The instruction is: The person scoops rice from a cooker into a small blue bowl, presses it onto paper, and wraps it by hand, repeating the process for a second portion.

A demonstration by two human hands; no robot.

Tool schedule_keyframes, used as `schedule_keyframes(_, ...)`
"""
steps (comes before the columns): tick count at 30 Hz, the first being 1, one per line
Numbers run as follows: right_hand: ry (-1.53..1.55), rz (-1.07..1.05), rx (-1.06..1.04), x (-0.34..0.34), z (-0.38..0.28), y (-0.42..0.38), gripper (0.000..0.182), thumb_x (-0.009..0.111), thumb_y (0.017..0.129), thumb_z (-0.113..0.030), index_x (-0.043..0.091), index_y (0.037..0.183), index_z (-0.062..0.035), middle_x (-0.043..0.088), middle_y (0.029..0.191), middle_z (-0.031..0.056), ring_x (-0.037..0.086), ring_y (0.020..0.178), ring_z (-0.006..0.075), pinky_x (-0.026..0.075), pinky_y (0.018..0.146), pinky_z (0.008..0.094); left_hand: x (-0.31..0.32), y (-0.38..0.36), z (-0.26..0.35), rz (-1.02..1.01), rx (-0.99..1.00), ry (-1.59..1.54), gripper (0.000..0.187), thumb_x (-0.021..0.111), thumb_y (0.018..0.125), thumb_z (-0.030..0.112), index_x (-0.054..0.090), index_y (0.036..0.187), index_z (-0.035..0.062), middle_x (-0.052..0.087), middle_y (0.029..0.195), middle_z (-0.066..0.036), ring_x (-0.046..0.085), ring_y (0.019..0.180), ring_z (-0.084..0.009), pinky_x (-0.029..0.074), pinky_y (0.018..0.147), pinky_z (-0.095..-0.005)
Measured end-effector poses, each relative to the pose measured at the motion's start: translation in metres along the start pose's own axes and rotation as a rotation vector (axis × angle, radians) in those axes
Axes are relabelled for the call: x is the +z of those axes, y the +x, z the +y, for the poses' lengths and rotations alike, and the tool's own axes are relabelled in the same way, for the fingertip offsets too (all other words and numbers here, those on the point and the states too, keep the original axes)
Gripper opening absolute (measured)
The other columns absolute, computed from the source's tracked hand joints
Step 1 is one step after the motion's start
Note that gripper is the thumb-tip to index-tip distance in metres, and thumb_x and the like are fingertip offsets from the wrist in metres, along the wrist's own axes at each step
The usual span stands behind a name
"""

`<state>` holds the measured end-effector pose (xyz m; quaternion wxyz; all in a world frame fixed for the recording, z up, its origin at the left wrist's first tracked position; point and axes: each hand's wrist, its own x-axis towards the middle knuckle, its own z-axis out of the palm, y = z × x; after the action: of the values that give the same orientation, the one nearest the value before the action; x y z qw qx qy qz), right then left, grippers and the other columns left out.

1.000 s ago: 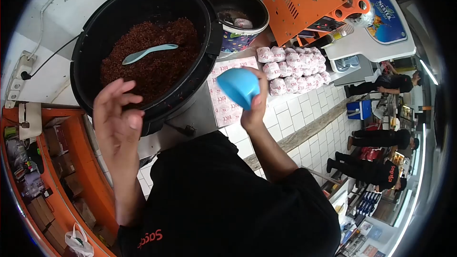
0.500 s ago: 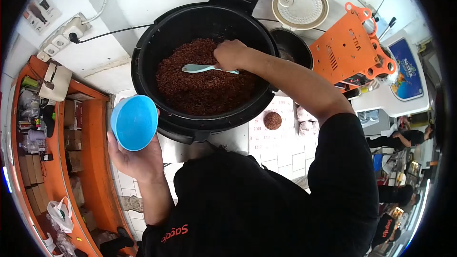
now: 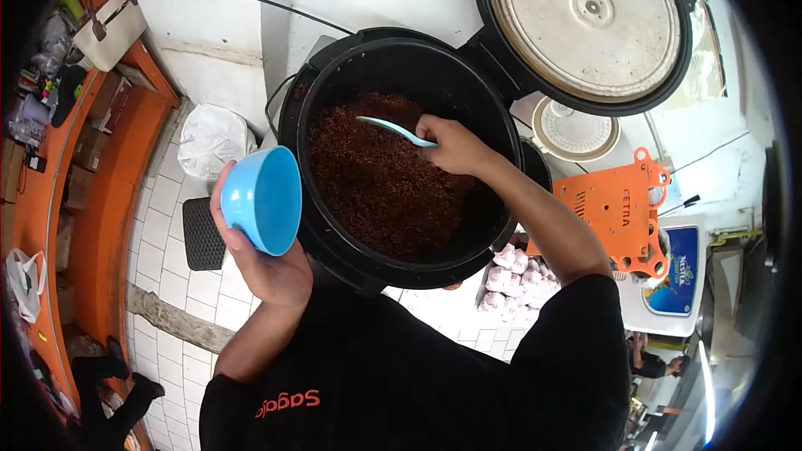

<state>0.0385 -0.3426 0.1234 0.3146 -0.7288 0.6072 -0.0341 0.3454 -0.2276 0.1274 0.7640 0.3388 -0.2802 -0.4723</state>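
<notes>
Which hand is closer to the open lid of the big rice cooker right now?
The right hand. It is inside the cooker's pot, gripping the light blue spoon just below the raised lid. The left hand holds the blue bowl outside the pot's opposite rim.

A single head-worn camera looks steeply down over the person's chest with a wide fisheye lens that bends the scene's edges. It sits close above both hands: the left hand (image 3: 263, 271) shows low and left of centre, the right hand (image 3: 451, 144) just beyond it, over the big round black cooker pot (image 3: 334, 92). No second view shares the scene.
</notes>
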Motion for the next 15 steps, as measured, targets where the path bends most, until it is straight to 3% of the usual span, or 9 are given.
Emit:
schedule_keyframes(2, 0.298, -0.007, 0.013, -0.005, -0.005, -0.006, 0.02, 0.071, 0.093, -0.015, 0.054, 0.095, -0.0038, 0.066, 0.078, 0.0085, 0.066, 0.074, 0.0183, 0.051, 0.072, 0.0351, 0.006, 0.002, 0.003, -0.022, 0.01, 0.084, 0.084, 0.044, 0.097, 0.065, 0.027, 0.151, 0.0023, 0.042, 0.145, -0.025, 0.046, 0.135, -0.0363, 0.039, 0.113, -0.0491)
schedule_keyframes(3, 0.128, 0.038, -0.032, -0.012, -0.02, -0.011, 0.012, 0.062, 0.101, -0.014, 0.056, 0.103, -0.0034, 0.067, 0.079, 0.0069, 0.066, 0.074, 0.0145, 0.052, 0.068, 0.0353, 0.007, 0.003, 0.004, -0.032, 0.02, 0.106, 0.086, 0.046, 0.096, 0.066, 0.026, 0.151, 0.0027, 0.041, 0.145, -0.025, 0.046, 0.136, -0.0367, 0.039, 0.114, -0.0494)
schedule_keyframes(6, 0.028, 0.036, -0.05, -0.017, -0.034, -0.014, 0.02, 0.062, 0.102, -0.022, 0.061, 0.106, -0.0026, 0.069, 0.075, 0.0087, 0.068, 0.068, 0.0185, 0.053, 0.066, 0.0374, 0.008, 0.004, 0.001, -0.024, 0.023, 0.126, 0.09, 0.049, 0.093, 0.069, 0.026, 0.15, 0.0034, 0.04, 0.146, -0.027, 0.045, 0.136, -0.0375, 0.04, 0.114, -0.0498)
schedule_keyframes(9, -0.184, 0.055, -0.011, -0.011, -0.039, -0.005, 0.026, 0.059, 0.101, -0.025, 0.072, 0.101, -0.003, 0.069, 0.078, 0.0202, 0.07, 0.075, 0.037, 0.054, 0.071, 0.0464, 0.008, 0.003, 0.0, -0.009, 0.018, 0.146, 0.092, 0.05, 0.092, 0.071, 0.026, 0.15, 0.0035, 0.039, 0.146, -0.027, 0.045, 0.137, -0.0379, 0.041, 0.114, -0.0498)
schedule_keyframes(12, -0.271, 0.044, -0.016, 0.007, -0.045, 0.012, 0.031, 0.055, 0.102, -0.026, 0.075, 0.093, -0.0041, 0.068, 0.075, 0.0217, 0.069, 0.075, 0.0397, 0.054, 0.07, 0.0497, 0.009, 0.004, 0.0, -0.013, 0.019, 0.155, 0.092, 0.05, 0.092, 0.07, 0.026, 0.149, 0.0029, 0.04, 0.145, -0.028, 0.045, 0.136, -0.0378, 0.042, 0.113, -0.0494)
schedule_keyframes(15, -0.268, -0.019, -0.073, 0.041, -0.049, 0.036, 0.031, 0.056, 0.101, -0.026, 0.076, 0.098, -0.0031, 0.07, 0.079, 0.0224, 0.069, 0.074, 0.0414, 0.054, 0.072, 0.0516, 0.011, 0.004, 0.0, -0.006, 0.012, 0.146, 0.091, 0.05, 0.093, 0.07, 0.027, 0.148, 0.0017, 0.041, 0.145, -0.027, 0.046, 0.135, -0.0367, 0.042, 0.112, -0.0482)
